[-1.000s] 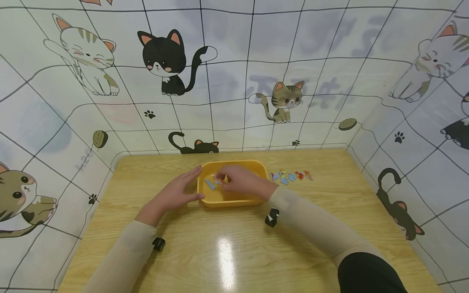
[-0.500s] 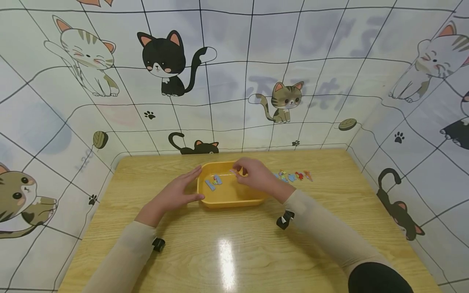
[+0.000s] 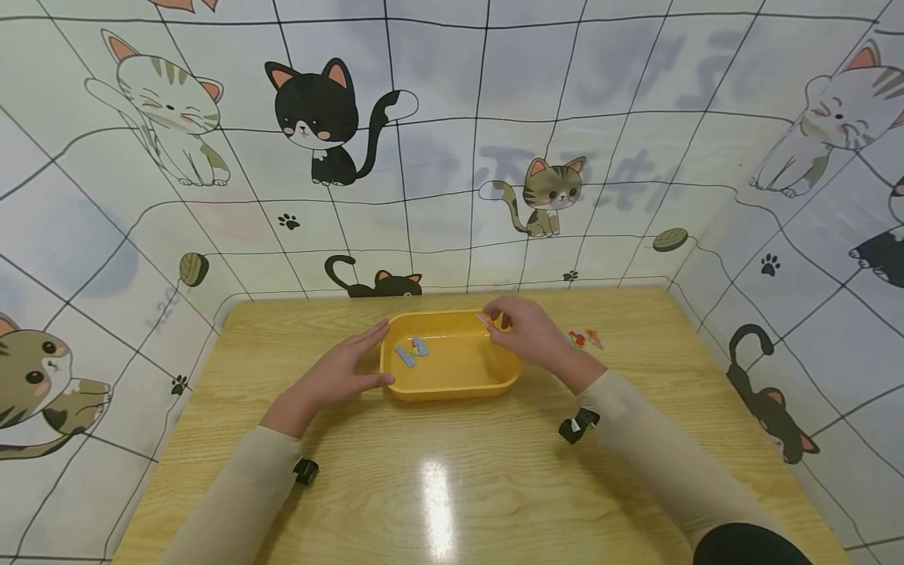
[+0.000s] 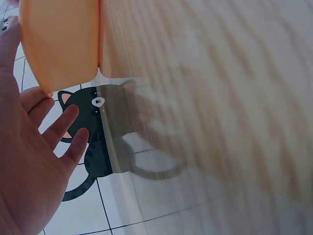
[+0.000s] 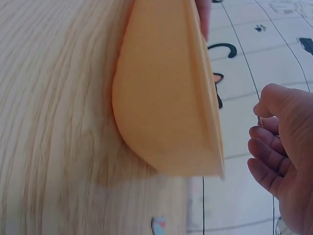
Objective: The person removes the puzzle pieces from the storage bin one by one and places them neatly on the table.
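Observation:
A yellow plastic tray (image 3: pixel 452 392) stands near the back of the table. My left hand (image 3: pixel 337 372) rests against its left end, fingers extended and spread, the thumb near the front corner. My right hand (image 3: pixel 524 333) pinches a small, thin, pale flat piece (image 3: pixel 483 319) between thumb and fingertips, above the tray's back right corner. In the right wrist view only a sliver of it shows between thumb and finger. Inside the tray, towards its left end, lie a blue-grey strip (image 3: pixel 406 357) and another blue-grey piece (image 3: pixel 421 346) with a coloured print.
Right of the tray, partly behind my right hand, is a row of small cut-out pieces, with a red one (image 3: pixel 577 338) and an orange one (image 3: pixel 594 338) showing. A cat-print wall covering (image 3: pixel 452 220) rises behind the table (image 3: pixel 367 471) and along its sides.
My right hand has lifted the pale piece from among those in the tray and carried it right, to the back right corner. The left hand stays at the tray's left end.

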Demonstrator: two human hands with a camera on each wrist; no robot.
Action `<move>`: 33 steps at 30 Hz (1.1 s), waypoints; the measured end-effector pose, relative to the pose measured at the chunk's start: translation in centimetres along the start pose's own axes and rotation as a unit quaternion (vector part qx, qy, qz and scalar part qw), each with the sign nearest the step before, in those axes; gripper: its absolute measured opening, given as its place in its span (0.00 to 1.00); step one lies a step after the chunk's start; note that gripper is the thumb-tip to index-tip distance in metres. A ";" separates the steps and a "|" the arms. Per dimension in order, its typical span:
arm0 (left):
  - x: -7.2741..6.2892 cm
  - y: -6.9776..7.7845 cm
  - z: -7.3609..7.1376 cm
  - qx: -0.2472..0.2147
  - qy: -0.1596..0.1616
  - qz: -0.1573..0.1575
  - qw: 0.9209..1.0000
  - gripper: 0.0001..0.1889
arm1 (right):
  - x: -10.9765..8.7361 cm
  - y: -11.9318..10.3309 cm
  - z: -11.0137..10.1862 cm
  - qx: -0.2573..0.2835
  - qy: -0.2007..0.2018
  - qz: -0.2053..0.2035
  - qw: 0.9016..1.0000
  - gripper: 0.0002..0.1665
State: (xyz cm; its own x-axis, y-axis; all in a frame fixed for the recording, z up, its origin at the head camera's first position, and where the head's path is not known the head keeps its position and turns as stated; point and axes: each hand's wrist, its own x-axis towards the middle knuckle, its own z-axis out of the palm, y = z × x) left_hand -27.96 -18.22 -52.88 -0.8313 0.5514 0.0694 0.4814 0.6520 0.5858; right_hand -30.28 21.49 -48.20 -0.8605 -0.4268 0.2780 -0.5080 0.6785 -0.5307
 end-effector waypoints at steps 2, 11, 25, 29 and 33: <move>-0.1 0.1 -0.1 -0.001 0.000 0.001 1.000 0.54 | -0.3 0.4 -0.5 0.001 0.006 0.009 1.000 0.13; 0.0 -0.2 0.0 0.005 0.000 0.000 1.000 0.55 | -2.3 2.4 -2.5 0.001 0.027 0.066 0.997 0.16; 0.0 -0.4 0.1 0.002 -0.002 -0.005 1.000 0.56 | -5.3 5.6 -4.4 -0.007 0.059 0.114 0.992 0.19; 0.0 -0.6 0.2 0.005 -0.003 -0.011 1.000 0.55 | -6.1 6.4 -5.0 -0.022 0.064 0.119 0.991 0.20; 0.1 -0.5 0.2 0.003 -0.001 -0.008 1.000 0.55 | -6.9 7.0 -5.5 -0.032 0.073 0.126 0.989 0.20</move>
State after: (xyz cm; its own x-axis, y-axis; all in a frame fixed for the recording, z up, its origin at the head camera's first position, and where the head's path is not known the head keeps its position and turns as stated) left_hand -28.26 -18.39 -53.32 -0.8381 0.5423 0.0584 0.4702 0.6641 0.5813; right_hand -28.15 32.48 -49.39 -0.9540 -0.1526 0.2580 -0.2745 0.7907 -0.5472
